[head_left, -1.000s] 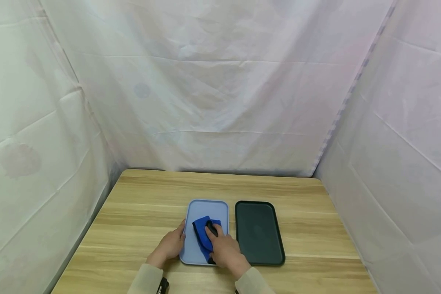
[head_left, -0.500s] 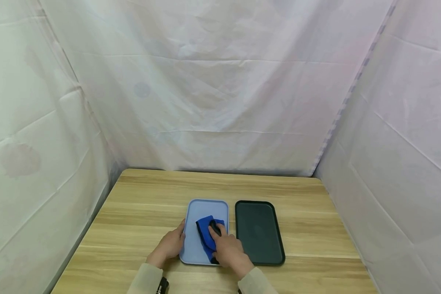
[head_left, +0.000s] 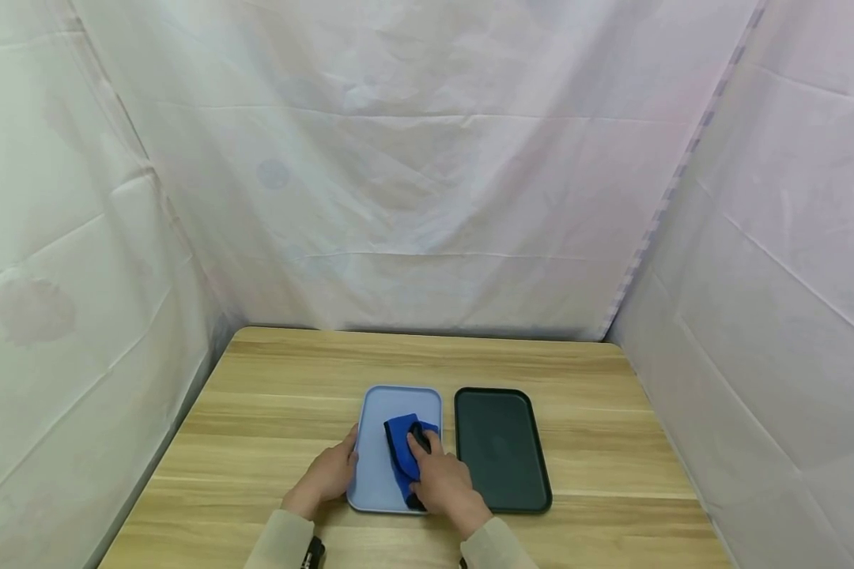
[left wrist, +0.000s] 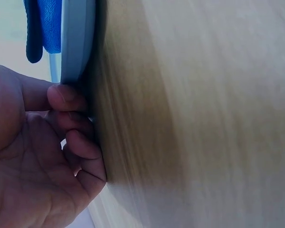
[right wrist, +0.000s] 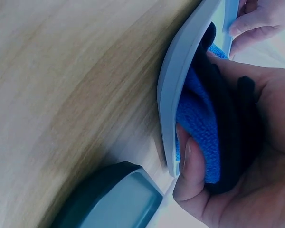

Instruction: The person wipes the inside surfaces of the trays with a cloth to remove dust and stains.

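Note:
A light blue tray (head_left: 379, 407) lies on the table, and my left hand (head_left: 330, 472) grips its left edge. In the left wrist view the fingers (left wrist: 83, 145) of this hand are curled at the tray's rim (left wrist: 78, 42), low against the tabletop. My right hand (head_left: 443, 484) holds a bunched blue cloth (head_left: 402, 442) with black edging down on the right half of the tray. Seen from the right wrist, the cloth (right wrist: 199, 128) is folded up in the hand's grasp, by the tray's wall (right wrist: 168, 95). Part of the cloth is hidden under the hand.
A dark green tray (head_left: 501, 450) lies just right of the light blue one, with a narrow gap between them. The wooden table (head_left: 270, 395) extends to the left, right and back. White fabric sheets (head_left: 413, 197) hang behind and on both sides.
My right hand has slid the cloth a short way to the right across the light blue tray. The left hand and both trays have stayed where they were.

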The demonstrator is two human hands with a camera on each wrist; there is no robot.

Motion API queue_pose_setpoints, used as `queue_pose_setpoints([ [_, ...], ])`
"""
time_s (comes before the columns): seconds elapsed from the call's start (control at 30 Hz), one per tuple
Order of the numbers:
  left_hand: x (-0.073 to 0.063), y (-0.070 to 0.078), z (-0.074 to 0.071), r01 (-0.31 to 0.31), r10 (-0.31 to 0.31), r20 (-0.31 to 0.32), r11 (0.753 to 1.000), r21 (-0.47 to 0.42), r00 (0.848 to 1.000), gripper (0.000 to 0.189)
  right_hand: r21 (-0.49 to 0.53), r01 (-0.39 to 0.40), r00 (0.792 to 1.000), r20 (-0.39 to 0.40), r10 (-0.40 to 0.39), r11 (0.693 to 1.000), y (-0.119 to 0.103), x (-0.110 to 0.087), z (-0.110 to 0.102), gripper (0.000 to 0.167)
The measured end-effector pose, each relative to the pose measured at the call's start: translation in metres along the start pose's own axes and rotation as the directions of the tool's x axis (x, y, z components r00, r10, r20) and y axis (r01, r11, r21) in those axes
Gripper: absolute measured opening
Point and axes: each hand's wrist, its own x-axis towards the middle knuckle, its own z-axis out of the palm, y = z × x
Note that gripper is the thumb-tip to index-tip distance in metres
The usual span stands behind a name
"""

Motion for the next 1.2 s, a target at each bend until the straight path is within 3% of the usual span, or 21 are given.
queue_pose_setpoints([
  [0.4,0.003,-0.002,-0.001,-0.012,0.012,0.009,1.000,0.009,1.000,0.057,0.036,-0.022,0.999,-0.024,0.023,0.999,0.000,0.008,-0.005,0.082],
  [0.83,0.001,-0.003,0.001,0.014,-0.014,0.009,1.000,0.008,1.000,0.057,0.064,-0.040,0.999,-0.015,0.041,0.997,0.001,0.018,-0.005,0.081],
  [1.2,0.001,-0.003,0.000,-0.013,0.013,0.009,1.000,0.011,1.000,0.057,0.092,-0.040,0.999,-0.026,0.043,0.995,0.001,0.024,-0.008,0.080],
])
